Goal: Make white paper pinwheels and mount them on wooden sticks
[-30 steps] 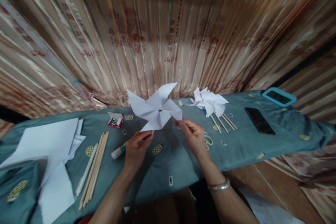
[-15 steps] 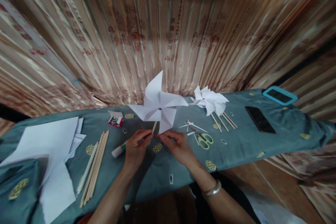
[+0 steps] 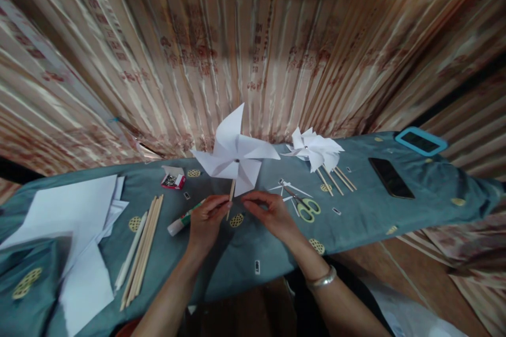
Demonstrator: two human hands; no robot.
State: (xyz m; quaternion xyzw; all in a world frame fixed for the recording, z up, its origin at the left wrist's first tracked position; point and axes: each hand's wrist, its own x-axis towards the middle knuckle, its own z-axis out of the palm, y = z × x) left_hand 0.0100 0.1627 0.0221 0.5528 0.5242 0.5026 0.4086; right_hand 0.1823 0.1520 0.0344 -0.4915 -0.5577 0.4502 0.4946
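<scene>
Because your left hand (image 3: pixel 207 218) pinches the wooden stick (image 3: pixel 231 190) below the 4 blades (image 3: pixel 230 130), the paper pinwheel (image 3: pixel 237 160) stands above the tabletop (image 3: pixel 356 221), presumably free to turn; your right hand (image 3: pixel 273 216), grip slightly parted and seemingly empty, hovers beside the lowest blade (image 3: pixel 246 180).

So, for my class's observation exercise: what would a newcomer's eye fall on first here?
Probably the large white paper pinwheel raised in the middle, its wooden stick held in the left hand, with the right hand just beside its lowest blade. Next might come the cluster of white pinwheels lying on the cloth to the right, then the broad white paper sheets at the far left.
</scene>
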